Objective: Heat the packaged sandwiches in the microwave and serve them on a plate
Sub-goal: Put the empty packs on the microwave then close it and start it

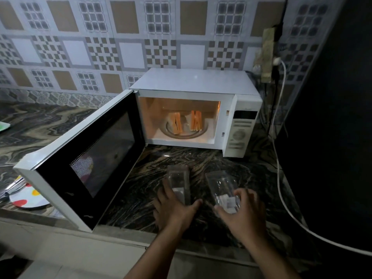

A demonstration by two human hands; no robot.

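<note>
Right, both hands are down at the front edge of the worktop, each on a clear plastic sandwich pack. Left hand [173, 208] lies spread over the near end of the left pack [178, 183], fingers splayed, thumb out to the right, not closed round it. Right hand [244, 210] is curled round the near end of the right pack [223, 190], fingers and thumb gripping it by the white label. Both packs look empty and lie side by side, just apart, pointing away towards the microwave [193, 109]. That sits at the back right of the worktop, door [80, 160] swung wide open to the left, cavity lit orange. Inside, two sandwiches [185, 123] stand on edge on the turntable, a gap between them. Over at the left edge, partly behind the door, a spotted plate [28, 198] rests on the worktop [153, 164]. A white cable [281, 178] trails down the right side.
</note>
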